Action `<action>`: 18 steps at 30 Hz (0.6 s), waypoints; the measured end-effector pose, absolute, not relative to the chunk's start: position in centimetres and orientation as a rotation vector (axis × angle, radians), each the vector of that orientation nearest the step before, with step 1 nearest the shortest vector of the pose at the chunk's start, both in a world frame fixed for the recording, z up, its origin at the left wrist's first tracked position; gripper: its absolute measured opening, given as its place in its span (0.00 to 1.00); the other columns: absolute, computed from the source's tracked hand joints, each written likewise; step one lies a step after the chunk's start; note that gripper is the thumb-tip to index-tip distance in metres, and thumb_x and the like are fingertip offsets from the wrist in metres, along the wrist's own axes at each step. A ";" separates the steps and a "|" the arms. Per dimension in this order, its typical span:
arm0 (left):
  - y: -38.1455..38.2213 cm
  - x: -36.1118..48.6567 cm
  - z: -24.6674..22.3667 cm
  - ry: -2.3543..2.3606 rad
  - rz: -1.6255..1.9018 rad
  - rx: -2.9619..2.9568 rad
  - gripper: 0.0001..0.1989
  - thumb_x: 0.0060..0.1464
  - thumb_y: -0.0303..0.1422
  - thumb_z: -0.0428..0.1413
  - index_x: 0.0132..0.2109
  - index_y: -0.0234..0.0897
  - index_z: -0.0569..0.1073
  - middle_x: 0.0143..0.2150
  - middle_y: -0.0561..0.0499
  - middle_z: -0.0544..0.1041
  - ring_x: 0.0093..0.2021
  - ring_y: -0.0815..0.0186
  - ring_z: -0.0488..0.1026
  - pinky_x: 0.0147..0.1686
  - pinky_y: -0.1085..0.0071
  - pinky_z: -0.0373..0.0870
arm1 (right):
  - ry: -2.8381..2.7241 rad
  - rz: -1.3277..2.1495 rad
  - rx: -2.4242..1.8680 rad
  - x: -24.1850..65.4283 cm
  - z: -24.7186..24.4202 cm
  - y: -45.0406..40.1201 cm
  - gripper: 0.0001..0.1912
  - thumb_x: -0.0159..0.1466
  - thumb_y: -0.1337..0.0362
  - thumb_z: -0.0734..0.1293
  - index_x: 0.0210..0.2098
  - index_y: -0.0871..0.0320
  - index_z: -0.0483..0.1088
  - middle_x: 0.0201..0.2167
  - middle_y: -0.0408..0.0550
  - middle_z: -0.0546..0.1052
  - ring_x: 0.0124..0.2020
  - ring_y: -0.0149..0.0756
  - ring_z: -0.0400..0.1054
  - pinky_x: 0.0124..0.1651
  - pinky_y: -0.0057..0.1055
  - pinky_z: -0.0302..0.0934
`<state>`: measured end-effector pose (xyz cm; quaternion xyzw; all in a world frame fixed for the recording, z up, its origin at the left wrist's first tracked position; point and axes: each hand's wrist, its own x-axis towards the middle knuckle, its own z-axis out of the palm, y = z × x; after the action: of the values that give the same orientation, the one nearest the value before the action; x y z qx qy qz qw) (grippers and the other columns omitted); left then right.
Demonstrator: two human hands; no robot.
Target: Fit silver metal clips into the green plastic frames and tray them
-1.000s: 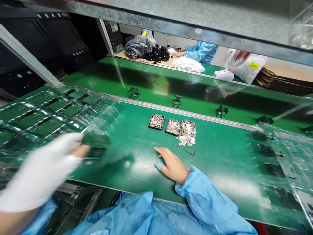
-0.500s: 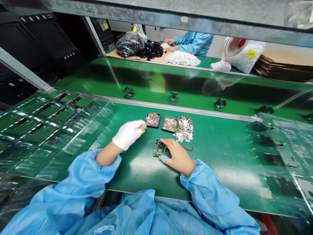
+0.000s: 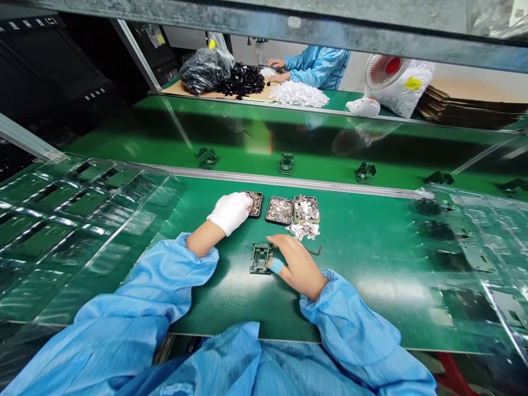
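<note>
My left hand (image 3: pixel 231 213), in a white glove with bare fingertips, reaches over the left small black tray (image 3: pixel 256 205) of tiny metal parts. Its fingers are bunched together at the tray, and what they pinch is hidden. A green circuit board assembly (image 3: pixel 260 258) lies on the green bench. My right hand (image 3: pixel 295 263) is bare, with blue tape round the thumb. Its thumb and forefinger close on the board's right side. A dark hex key (image 3: pixel 317 251) lies just beyond this hand, partly covered by it.
Two more trays (image 3: pixel 279 210) (image 3: pixel 306 209) hold small metal parts, with loose silvery pieces (image 3: pixel 304 229) in front. Clear plastic trays (image 3: pixel 99 209) flank the bench. Similar boards (image 3: pixel 286 163) sit along the green strip behind a metal rail (image 3: pixel 289 184). A co-worker's hands (image 3: pixel 278 71) work beyond.
My left hand has moved right to the left tray, its fingertips now at the metal parts. The view has shifted slightly; my right hand remains at the board, which shows more fully.
</note>
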<state>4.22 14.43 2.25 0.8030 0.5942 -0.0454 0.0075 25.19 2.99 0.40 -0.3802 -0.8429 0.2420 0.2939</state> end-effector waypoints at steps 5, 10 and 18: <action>14.6 4.3 2.1 1.861 -0.073 2.488 0.13 0.54 0.31 0.46 0.34 0.33 0.75 0.37 0.39 0.75 0.39 0.52 0.74 0.35 0.63 0.66 | -2.251 0.648 -1.003 25.1 0.3 2.9 0.22 0.66 0.56 0.61 0.57 0.60 0.61 0.50 0.58 0.71 0.52 0.46 0.65 0.54 0.46 0.62; 14.7 2.6 2.4 1.861 0.258 2.349 0.11 0.53 0.33 0.45 0.32 0.36 0.71 0.33 0.46 0.74 0.35 0.60 0.72 0.32 0.68 0.64 | -2.243 0.647 -1.008 25.1 0.2 3.0 0.22 0.66 0.57 0.61 0.57 0.59 0.60 0.50 0.58 0.71 0.52 0.46 0.65 0.54 0.47 0.62; 10.1 2.8 4.2 1.082 0.880 1.134 0.11 0.45 0.38 0.55 0.29 0.37 0.62 0.19 0.58 0.61 0.15 0.76 0.50 0.14 0.77 0.43 | -2.132 0.580 -0.990 25.1 0.3 2.8 0.18 0.67 0.61 0.60 0.56 0.57 0.62 0.46 0.56 0.73 0.49 0.43 0.68 0.51 0.45 0.65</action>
<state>2.85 10.12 4.17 0.4937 0.4711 0.3829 0.6226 25.12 2.79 0.35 -0.3825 -0.8240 0.2241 0.3527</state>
